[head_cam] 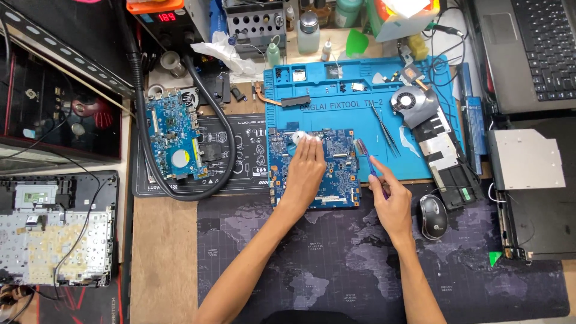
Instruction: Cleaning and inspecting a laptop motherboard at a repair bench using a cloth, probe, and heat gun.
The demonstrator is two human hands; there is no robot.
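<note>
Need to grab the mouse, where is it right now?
In the head view, the mouse sits on the dark map mat, just right of the right hand.
</note>
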